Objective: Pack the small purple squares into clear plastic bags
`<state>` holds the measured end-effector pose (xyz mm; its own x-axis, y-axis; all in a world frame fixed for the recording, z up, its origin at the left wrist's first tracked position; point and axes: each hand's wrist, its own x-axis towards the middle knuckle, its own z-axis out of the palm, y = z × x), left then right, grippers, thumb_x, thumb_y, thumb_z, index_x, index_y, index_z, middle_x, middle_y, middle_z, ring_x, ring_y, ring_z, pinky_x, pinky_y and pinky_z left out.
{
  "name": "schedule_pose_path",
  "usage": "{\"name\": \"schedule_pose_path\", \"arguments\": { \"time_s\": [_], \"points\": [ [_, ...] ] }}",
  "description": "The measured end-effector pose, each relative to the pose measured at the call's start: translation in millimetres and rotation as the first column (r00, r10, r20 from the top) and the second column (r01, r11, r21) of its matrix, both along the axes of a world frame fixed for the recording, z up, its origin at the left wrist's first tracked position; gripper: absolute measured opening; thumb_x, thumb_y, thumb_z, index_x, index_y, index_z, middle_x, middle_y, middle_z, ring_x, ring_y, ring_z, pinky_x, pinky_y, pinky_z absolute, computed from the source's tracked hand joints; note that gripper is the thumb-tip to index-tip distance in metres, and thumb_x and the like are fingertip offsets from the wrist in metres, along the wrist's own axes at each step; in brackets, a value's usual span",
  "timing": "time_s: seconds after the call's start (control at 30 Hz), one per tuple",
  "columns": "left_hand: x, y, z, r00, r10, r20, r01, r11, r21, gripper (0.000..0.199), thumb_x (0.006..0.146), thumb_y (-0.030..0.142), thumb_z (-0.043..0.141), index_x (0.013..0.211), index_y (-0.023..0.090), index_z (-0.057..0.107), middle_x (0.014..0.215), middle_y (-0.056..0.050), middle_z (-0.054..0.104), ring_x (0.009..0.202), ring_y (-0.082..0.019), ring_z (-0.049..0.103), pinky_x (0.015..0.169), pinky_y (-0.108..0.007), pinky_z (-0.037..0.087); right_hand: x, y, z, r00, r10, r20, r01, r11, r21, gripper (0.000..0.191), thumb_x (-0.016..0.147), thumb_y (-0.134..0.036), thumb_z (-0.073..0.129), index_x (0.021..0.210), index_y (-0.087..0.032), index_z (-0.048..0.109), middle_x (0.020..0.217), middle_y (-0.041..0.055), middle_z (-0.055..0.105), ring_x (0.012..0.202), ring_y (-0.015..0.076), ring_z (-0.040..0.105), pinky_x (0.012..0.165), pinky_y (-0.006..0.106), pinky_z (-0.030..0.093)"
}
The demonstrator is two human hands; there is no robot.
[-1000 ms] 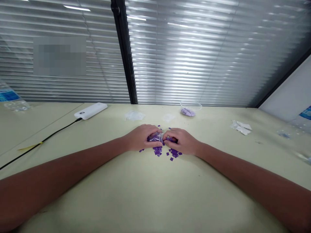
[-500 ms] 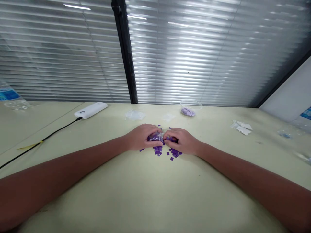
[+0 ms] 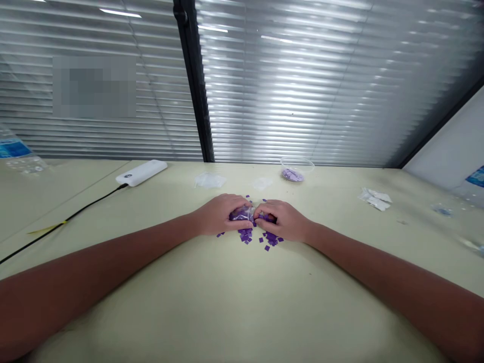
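Note:
My left hand (image 3: pixel 219 214) is closed around a small clear plastic bag (image 3: pixel 242 214) with purple pieces inside, its mouth facing right. Close by on the right, my right hand (image 3: pixel 285 219) curls with thumb and fingertips together at the bag's mouth. Purple square pieces (image 3: pixel 267 217) show inside its curled fingers; exactly what the fingertips pinch is too small to make out. Loose purple squares (image 3: pixel 271 238) lie on the table below the right hand, and another small heap (image 3: pixel 245 235) lies under the bag.
Behind the hands are flat clear bags (image 3: pixel 210 180) and a round clear tub (image 3: pixel 293 174) with light purple pieces. A white power bank (image 3: pixel 141 172) with a black cable (image 3: pixel 86 204) lies left. White packets (image 3: pixel 375 198) lie right. A plastic bottle (image 3: pixel 17 151) stands far left.

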<state>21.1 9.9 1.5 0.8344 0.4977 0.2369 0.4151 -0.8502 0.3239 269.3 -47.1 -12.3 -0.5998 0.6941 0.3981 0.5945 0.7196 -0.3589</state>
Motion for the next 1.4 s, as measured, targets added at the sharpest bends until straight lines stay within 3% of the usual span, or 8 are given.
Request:
{"name": "schedule_pose_path", "arguments": {
  "time_s": [1.4],
  "points": [
    [0.7,-0.5,1.6,1.000,-0.009,0.004,0.009,1.000,-0.011,0.052,0.093,0.068,0.058,0.117,0.023,0.067,0.101,-0.005,0.071,0.090,-0.022,0.063,0.077,-0.032,0.043,0.0,-0.5,0.3,1.000,0.000,-0.001,0.000,1.000,-0.012,0.007,0.095,-0.021,0.063,0.101,-0.023,0.067,0.087,0.0006,0.069,0.078,0.0156,0.060,0.073,0.028,0.042]
  ]
}}
